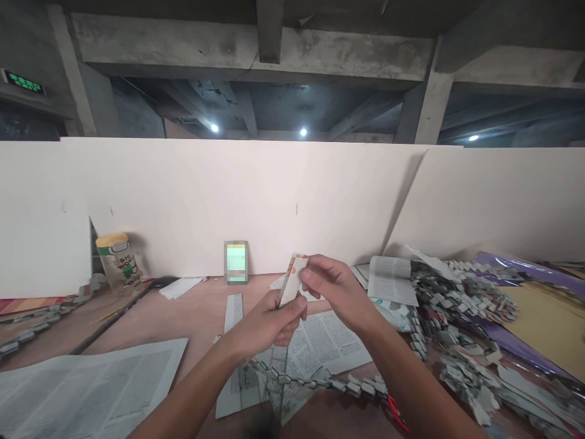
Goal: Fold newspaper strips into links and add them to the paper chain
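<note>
A folded paper strip (292, 281), pale with orange marks near its top, stands tilted between my two hands above the table. Around its lower end my left hand (278, 317) is closed, thumb lying across the front. The fingertips of my right hand (336, 283) pinch its upper right edge. Below the hands lie printed newspaper sheets (331, 341) and cut paper strips (234, 311). A chain of folded paper links (315, 383) crosses the table under my forearms.
A phone (236, 262) with a lit screen leans on the white partition (256, 201). At left are a yellow-lidded bottle (119, 262) and a large newspaper sheet (105, 384). Heaped paper chains (461, 292) and paper scraps (470, 378) cover the right side. A red-handled tool (397, 413) lies by my right forearm.
</note>
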`<state>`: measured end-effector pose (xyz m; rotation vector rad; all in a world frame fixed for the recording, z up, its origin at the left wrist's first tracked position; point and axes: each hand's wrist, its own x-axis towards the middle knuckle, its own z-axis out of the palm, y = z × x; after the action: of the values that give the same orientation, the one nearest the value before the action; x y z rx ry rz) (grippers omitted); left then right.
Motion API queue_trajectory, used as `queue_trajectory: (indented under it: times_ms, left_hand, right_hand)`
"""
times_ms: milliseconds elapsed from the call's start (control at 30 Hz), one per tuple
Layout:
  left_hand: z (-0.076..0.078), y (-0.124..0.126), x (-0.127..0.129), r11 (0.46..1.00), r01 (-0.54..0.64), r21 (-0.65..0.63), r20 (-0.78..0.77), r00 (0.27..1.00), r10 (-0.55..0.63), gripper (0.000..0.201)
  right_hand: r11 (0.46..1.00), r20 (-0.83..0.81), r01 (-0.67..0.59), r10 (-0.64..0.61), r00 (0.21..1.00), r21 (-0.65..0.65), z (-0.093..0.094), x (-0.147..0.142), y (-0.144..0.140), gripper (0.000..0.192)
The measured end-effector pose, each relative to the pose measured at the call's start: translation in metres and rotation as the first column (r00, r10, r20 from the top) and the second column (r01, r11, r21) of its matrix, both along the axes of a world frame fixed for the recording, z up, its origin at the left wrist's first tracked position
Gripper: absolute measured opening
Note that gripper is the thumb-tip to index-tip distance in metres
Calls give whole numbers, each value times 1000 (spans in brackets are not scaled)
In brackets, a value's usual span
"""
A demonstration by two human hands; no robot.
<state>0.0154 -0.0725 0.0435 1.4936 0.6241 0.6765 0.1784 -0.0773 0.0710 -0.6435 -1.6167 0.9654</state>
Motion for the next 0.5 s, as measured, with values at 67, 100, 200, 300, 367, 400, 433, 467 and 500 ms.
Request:
queue_trajectory:
  times_ms: [67, 100, 200, 300, 367, 400, 433, 467, 500]
  left_hand:
    - [-1, -1, 2, 1000, -3, 1, 12, 1000, 3, 36]
    - [-1, -1, 2, 1000, 3, 4, 18, 1000, -3, 36]
    - [-2, -1, 4, 1000, 21, 13, 35, 999, -21, 37]
    - [-2, -3, 7, 999, 13, 29, 45, 999, -14, 37]
    - [-1, -6, 8, 998, -8, 69, 46, 999, 5, 36]
    - [1, -7, 9, 994, -28, 109, 42, 999, 24, 34]
    - [2, -8, 10, 984, -60, 165, 38, 998, 54, 31]
    - [3, -9, 11, 966, -103, 236, 36, 995, 97, 29]
    - [4, -10, 11, 938, -153, 311, 34, 988, 150, 28]
  right_hand:
    - [999, -3, 42, -42, 999, 14, 1, -2, -2, 17]
    - [998, -5, 61, -61, 998, 16, 1, -2, -2, 18]
    - [995, -22, 95, -95, 995, 19, 1, -4, -2, 20]
    - [996, -55, 86, -86, 995, -5, -1, -6, -2, 20]
    - [997, -76, 68, -69, 995, -21, -2, -7, -2, 22]
    - [998, -85, 65, -67, 994, -22, -2, -7, -2, 23]
    - [997, -92, 72, -73, 993, -19, -2, -6, -1, 24]
    - [996, -97, 91, -92, 991, -13, -2, -6, -1, 24]
    - [993, -100, 122, -121, 988, -6, -1, -5, -1, 25]
